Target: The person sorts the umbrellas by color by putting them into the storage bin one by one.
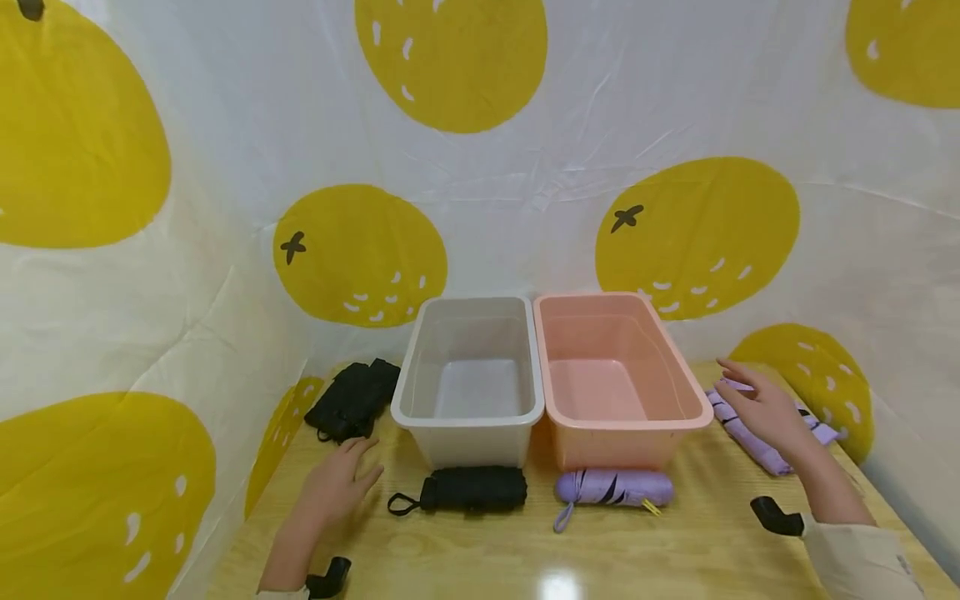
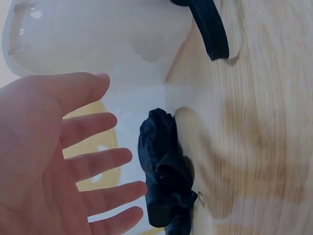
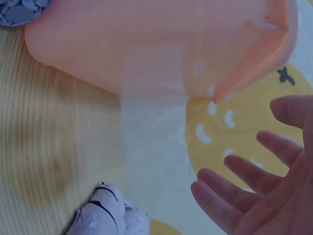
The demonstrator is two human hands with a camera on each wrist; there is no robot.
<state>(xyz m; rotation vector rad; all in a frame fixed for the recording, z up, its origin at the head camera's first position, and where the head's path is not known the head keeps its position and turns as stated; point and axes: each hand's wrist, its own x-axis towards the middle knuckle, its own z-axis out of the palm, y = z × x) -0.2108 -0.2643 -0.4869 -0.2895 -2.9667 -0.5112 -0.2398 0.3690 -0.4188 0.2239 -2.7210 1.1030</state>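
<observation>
My left hand (image 1: 330,492), right hand (image 1: 768,412): empty, fingers extended. Left of grey basin (image 1: 471,446): black fabric bundle (image 1: 351,402); far right: lilac bundle (image 1: 750,438). Best gripped whole.

Left of the frame's centre, you see a crumpled black fabric bundle (image 1: 351,402); towards the right, a lilac, black-striped fabric bundle (image 1: 752,444) lies slantwise, partly hidden.
</observation>
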